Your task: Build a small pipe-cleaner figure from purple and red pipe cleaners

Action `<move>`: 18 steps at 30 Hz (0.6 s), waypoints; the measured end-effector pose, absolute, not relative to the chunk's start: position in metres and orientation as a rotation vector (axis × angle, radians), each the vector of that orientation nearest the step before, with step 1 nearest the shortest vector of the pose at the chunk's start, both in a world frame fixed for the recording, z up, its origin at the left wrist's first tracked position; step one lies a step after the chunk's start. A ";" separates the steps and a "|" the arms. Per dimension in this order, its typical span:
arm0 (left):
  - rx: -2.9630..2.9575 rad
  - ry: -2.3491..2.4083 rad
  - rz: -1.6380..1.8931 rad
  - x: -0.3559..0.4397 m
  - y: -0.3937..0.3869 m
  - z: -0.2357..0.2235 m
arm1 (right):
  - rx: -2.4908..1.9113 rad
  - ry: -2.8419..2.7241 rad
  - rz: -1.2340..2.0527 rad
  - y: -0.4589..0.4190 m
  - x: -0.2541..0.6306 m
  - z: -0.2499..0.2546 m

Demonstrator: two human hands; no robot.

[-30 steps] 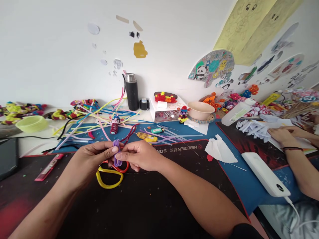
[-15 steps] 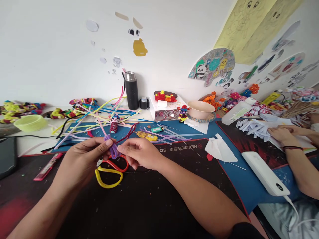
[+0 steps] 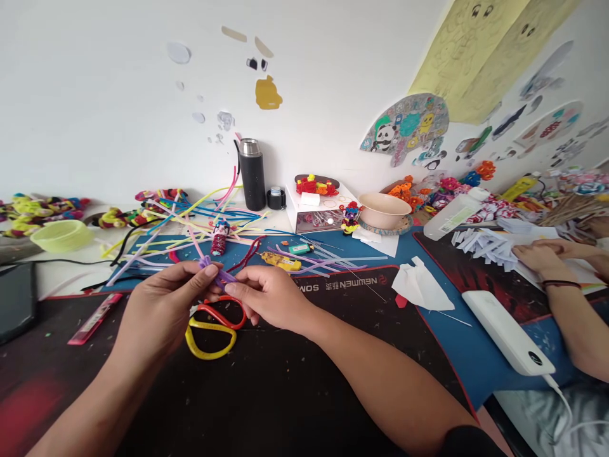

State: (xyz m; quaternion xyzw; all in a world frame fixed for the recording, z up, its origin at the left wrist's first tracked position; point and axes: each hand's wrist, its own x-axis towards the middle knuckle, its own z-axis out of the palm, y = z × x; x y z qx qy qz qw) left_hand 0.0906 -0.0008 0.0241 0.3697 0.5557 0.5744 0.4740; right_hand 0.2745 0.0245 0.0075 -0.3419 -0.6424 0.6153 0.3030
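A bundle of bent purple pipe cleaners (image 3: 219, 275) is held between both hands above the black desk mat. My left hand (image 3: 166, 298) pinches its upper left part between thumb and fingers, with a pink stem sticking up from it. On the other side, my right hand (image 3: 266, 295) closes thumb and finger on the bundle's right end. Partly hidden beneath the hands lie scissors (image 3: 212, 339) with one yellow and one red handle. Just behind the bundle stands a small dark red figure (image 3: 220, 238) made of pipe cleaners.
Loose pipe cleaners (image 3: 190, 219) spread across the back left, near a black thermos (image 3: 252, 174). A yellow glue bottle (image 3: 280, 261) and a green lighter (image 3: 301, 249) lie beyond my right hand. At right are a white power bank (image 3: 508, 333) and another person's hands (image 3: 540, 257) among paper strips.
My right thumb and finger have closed on the purple bundle's right end, and its loops now point more to the right. The left hand keeps its pinch.
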 end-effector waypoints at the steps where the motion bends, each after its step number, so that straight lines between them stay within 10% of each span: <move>1: 0.908 1.367 1.402 0.090 -0.001 0.024 | -0.929 -1.725 1.597 0.024 0.275 0.008; 18: 1.094 1.423 1.339 0.089 -0.008 0.024 | -1.035 -1.791 1.433 0.019 0.276 0.013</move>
